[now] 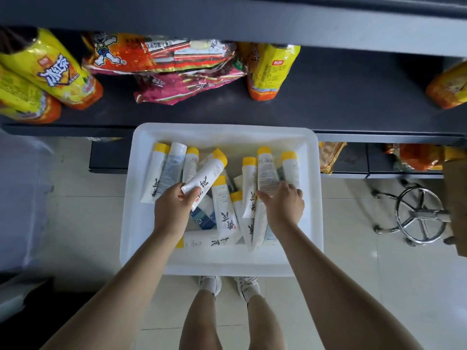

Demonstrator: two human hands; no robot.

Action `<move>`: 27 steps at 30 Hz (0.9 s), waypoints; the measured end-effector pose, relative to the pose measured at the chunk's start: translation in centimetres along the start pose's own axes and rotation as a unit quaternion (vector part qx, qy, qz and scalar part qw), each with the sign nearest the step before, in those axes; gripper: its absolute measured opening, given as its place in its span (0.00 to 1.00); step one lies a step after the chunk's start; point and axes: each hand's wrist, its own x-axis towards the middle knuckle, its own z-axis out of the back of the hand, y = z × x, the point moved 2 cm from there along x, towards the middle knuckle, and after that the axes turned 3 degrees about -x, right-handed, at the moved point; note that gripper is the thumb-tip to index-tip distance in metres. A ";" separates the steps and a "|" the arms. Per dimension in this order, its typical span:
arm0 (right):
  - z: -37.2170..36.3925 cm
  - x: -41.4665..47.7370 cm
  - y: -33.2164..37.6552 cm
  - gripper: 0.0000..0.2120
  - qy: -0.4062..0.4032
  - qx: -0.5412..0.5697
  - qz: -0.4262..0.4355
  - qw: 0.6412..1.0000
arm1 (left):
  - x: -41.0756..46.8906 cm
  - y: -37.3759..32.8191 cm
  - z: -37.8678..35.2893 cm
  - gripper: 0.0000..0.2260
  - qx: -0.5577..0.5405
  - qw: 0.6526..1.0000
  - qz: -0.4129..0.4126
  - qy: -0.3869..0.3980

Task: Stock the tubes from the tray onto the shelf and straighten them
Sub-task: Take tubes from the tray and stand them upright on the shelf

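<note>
A white plastic tray sits below the dark shelf and holds several white tubes with yellow caps. My left hand grips the crimped end of one tilted tube, its cap pointing up and right. My right hand is curled over the lower part of another tube that stands lengthwise with its printed back facing up. More tubes lie crisscrossed under and between both hands.
On the shelf stand yellow-orange bottles at the left, snack packets in the middle, another bottle right of them. A chrome stool base stands on the tiled floor at the right. A lower shelf holds more packets.
</note>
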 end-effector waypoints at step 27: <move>22.3 -7.7 2.2 0.10 -0.032 0.459 0.046 0.887 | -7.6 -13.1 15.1 0.09 -0.261 0.958 -0.110 -0.031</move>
